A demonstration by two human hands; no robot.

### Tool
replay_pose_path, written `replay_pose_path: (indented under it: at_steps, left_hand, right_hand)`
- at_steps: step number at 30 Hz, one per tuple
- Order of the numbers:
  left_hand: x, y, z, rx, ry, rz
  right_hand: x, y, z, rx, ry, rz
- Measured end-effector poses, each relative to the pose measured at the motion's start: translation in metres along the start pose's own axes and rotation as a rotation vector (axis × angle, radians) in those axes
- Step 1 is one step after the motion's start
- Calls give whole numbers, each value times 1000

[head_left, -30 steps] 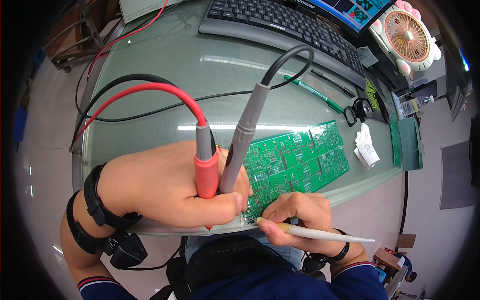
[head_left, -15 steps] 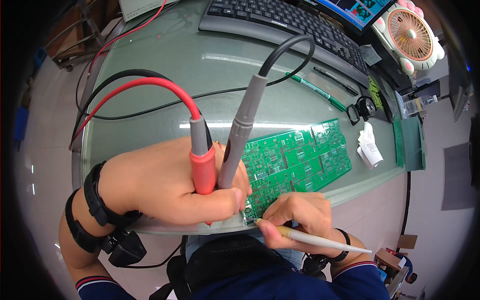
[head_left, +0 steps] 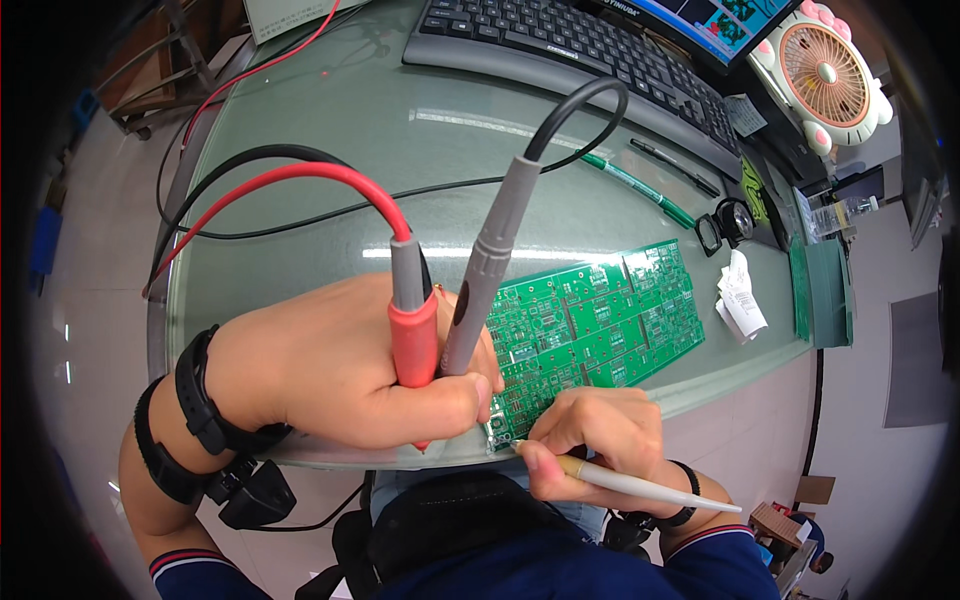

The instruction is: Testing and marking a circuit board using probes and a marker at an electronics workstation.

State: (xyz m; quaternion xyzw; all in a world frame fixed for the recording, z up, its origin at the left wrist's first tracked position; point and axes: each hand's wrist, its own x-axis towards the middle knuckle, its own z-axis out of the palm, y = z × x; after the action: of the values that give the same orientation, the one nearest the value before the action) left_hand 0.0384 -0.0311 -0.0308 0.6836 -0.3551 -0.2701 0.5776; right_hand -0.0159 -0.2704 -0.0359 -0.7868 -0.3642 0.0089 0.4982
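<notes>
Left hand (head_left: 340,375): centre left, we're gripping the red probe (head_left: 414,345) and grey probe (head_left: 484,262).
Right hand (head_left: 605,428): lower centre, we're pinching a white pen-shaped tool (head_left: 652,486).

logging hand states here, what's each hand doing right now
Left hand: closed, holding the red probe and the grey probe.
Right hand: closed, holding a white pen-like tool, tip at the green circuit board.

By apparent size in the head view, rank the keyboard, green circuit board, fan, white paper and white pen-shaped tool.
1. Keyboard
2. Green circuit board, partly hidden
3. Fan
Smallest, not ranked: white paper and white pen-shaped tool, too alike in area.
</notes>
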Motion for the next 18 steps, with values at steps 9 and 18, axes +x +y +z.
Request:
replay_pose_path:
  at_steps: [9,18]
  left_hand:
    - [-4,2,0,-98,-10,-73]
    - [-3,4,-2,-109,-31,-79]
  right_hand:
    - [0,-2,-15,195,-93,179]
    - [-13,-1,-3,5,-83,-51]
